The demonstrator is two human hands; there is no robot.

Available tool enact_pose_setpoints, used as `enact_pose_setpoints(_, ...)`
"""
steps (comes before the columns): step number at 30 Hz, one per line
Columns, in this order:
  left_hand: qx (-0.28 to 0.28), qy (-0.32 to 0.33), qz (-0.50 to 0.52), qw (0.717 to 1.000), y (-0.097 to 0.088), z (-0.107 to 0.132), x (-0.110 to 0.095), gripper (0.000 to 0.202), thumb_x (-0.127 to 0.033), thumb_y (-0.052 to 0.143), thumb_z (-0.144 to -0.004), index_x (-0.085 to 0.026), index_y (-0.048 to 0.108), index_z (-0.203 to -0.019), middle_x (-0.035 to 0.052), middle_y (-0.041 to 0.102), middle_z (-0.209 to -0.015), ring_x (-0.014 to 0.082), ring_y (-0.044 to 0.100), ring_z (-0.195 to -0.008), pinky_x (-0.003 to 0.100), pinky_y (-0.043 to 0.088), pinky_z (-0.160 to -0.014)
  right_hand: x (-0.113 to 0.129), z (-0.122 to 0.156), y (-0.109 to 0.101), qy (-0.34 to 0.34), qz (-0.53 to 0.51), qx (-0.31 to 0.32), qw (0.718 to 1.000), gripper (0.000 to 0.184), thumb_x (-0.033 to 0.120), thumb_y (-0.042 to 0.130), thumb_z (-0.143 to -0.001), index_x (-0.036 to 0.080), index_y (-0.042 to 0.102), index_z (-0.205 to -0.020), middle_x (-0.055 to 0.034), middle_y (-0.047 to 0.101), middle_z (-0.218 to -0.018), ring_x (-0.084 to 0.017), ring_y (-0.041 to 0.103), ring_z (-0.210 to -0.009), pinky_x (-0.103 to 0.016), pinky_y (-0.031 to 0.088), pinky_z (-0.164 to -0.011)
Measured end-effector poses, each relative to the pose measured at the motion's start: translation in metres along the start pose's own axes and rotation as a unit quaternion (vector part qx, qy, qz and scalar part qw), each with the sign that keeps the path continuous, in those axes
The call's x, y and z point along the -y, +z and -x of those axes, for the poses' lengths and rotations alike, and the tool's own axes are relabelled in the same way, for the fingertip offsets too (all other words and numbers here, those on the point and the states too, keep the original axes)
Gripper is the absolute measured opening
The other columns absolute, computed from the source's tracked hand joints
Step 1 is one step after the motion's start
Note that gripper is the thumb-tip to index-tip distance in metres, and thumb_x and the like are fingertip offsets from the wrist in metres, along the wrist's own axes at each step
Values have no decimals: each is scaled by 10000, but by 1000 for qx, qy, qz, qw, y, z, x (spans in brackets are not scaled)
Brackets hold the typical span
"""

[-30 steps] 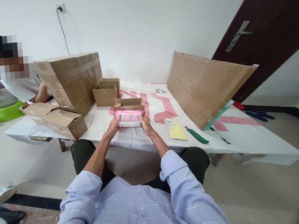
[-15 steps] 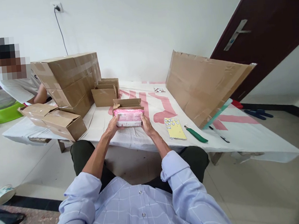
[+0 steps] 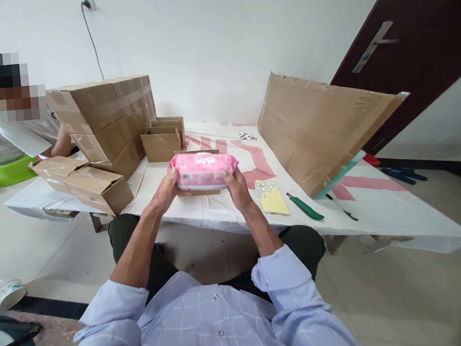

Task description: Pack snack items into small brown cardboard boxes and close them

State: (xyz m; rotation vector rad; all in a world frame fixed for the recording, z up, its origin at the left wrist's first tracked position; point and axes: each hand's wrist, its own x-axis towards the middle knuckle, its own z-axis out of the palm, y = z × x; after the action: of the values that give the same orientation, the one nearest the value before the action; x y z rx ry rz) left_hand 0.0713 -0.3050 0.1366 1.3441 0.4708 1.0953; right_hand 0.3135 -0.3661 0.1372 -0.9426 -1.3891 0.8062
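A pink plastic pack with white lettering is held up in front of me, one end in each hand. My left hand grips its left end and my right hand grips its right end. Both hands have their fingers closed round it. Just behind and below the pack sits a small open cardboard box on the white sheet-covered table, mostly hidden by the pack.
Stacked sealed cartons and a lower carton stand at the left, small open boxes behind. A large flat cardboard sheet leans at the right. A yellow sticker sheet, green-handled cutter and pen lie nearby. Another person is at far left.
Both hands have lifted the pink pack up out of the small open box and tilted it so its printed top faces me.
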Motion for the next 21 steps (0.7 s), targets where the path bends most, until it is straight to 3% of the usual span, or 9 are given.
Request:
enact_pose_setpoints(3, 49, -124, 13, 991, -15, 26, 16, 822, -809, 753, -871, -212, 714, -1435, 161, 820, -1192, 323, 793, -1023, 353, 676, -720, -18, 27, 1, 20, 6, 7, 1000, 763, 690, 785, -890, 268, 627, -1506, -91, 718, -1443, -358, 615, -1426, -545, 506, -1246)
enact_pose_setpoints(6, 68, -228, -13, 971, -31, 48, 31, 863, -559, 985, -689, -196, 733, -1430, 151, 824, -1183, 302, 796, -958, 342, 651, -726, -38, 48, 8, 41, 28, 74, 996, 802, 594, 872, -823, 254, 618, -1503, -110, 679, -1504, -360, 615, -1433, -523, 493, -1254)
enact_pose_setpoints(8, 49, -241, -36, 969, -42, 57, 33, 895, -404, 1040, -574, -188, 759, -1396, 133, 823, -1191, 294, 788, -990, 341, 637, -791, -48, 54, 16, 22, 47, 121, 991, 836, 558, 901, -800, 266, 599, -1523, -124, 604, -1598, -362, 566, -1502, -516, 454, -1285)
enact_pose_setpoints(11, -21, -212, -96, 972, -64, 63, 19, 873, -349, 1058, -494, -186, 802, -1312, 111, 819, -1184, 288, 769, -1005, 352, 619, -859, -58, 48, 23, -22, 91, 164, 982, 869, 555, 928, -790, 286, 581, -1539, -141, 510, -1678, -372, 490, -1574, -538, 434, -1298)
enact_pose_setpoints(14, -103, -159, -213, 958, -94, 57, -6, 874, -391, 1064, -499, -191, 804, -1309, 105, 802, -1223, 310, 748, -1052, 393, 611, -923, -70, 32, 15, -70, 163, 81, 981, 894, 553, 919, -814, 285, 531, -1573, -167, 460, -1696, -404, 419, -1609, -615, 402, -1314)
enact_pose_setpoints(18, -170, -54, -405, 897, -128, 31, -25, 828, -494, 1029, -559, -197, 801, -1298, 98, 770, -1221, 348, 706, -1133, 481, 582, -1048, -95, 7, -24, -83, 217, -112, 966, 968, 544, 874, -856, 310, 390, -1661, -170, 407, -1698, -443, 346, -1626, -706, 301, -1341)
enact_pose_setpoints(21, -154, 11, -539, 828, -141, 5, -19, 722, -456, 978, -622, -220, 802, -1281, 96, 735, -1170, 351, 665, -1156, 491, 561, -1090, -119, -17, -61, -23, 212, -130, 968, 1116, 600, 894, -818, 326, 291, -1716, -177, 344, -1751, -450, 341, -1636, -718, 317, -1317)
